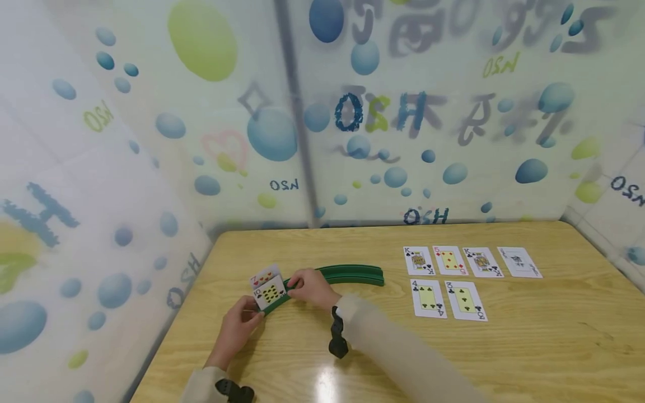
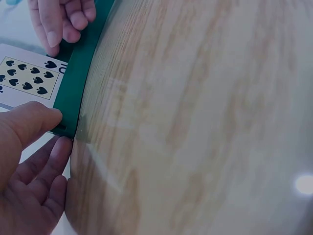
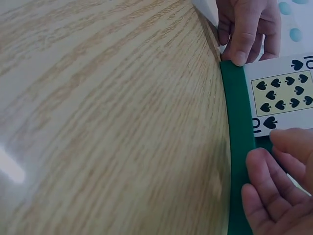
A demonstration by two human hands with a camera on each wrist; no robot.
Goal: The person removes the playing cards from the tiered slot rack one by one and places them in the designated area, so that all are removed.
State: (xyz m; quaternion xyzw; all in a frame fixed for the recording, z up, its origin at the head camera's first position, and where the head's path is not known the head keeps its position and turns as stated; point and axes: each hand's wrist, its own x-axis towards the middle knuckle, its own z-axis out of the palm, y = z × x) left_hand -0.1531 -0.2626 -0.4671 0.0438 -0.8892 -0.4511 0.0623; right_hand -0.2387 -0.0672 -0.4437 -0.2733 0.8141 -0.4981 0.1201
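A curved green card holder [image 1: 353, 273] lies on the wooden table, with a ten of spades playing card [image 1: 269, 293] standing in its left part. Behind that card a seven of hearts [image 1: 264, 276] shows its upper portion. My left hand [image 1: 239, 324] grips the holder's left end; in the left wrist view its thumb [image 2: 36, 120] lies on the green rim beside the card. My right hand [image 1: 312, 288] pinches the ten's right edge near its lower corner, as the right wrist view shows with the thumb [image 3: 293, 142] against it. The right index fingertip is partly hidden.
Face-up cards lie in two rows at the right: two kings [image 1: 419, 261], a five of diamonds [image 1: 450, 261], a joker-like card [image 1: 520, 262], a four of clubs [image 1: 429, 299] and a three of clubs [image 1: 466, 300]. A patterned wall [image 1: 363, 168] borders the table's [image 1: 544, 336] back.
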